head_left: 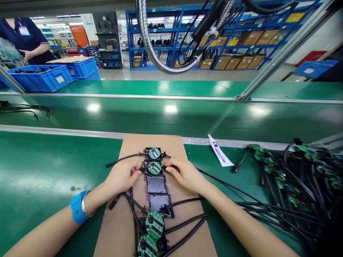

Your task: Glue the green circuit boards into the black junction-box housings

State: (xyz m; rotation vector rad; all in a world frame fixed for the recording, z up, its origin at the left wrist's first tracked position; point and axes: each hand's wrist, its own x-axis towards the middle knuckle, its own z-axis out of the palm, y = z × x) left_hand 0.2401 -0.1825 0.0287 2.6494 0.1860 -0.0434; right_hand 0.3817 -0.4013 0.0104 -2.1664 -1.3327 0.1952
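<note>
A row of black plastic housings runs down the middle of a cardboard sheet [171, 144]. The second housing from the far end holds a round green circuit board [154, 167]. My left hand [123, 175] pinches the black cable on that board's left side, close to the housing wall. On the opposite side, my right hand [184, 173] is closed on the board's other cable. Behind them, another round board [154, 153] sits in the farthest housing. Two bare housings [156, 184] lie nearer to me. Closest are more round boards [154, 224] with thick black cables attached.
A white glue tube [220, 151] lies to the right of the cardboard. Beyond it is a heap of wired circuit boards [289, 175]. Black cables [25, 109] rest at far left, near a blue bin [43, 80]. A metal hose [160, 64] hangs overhead. A person stands at back left.
</note>
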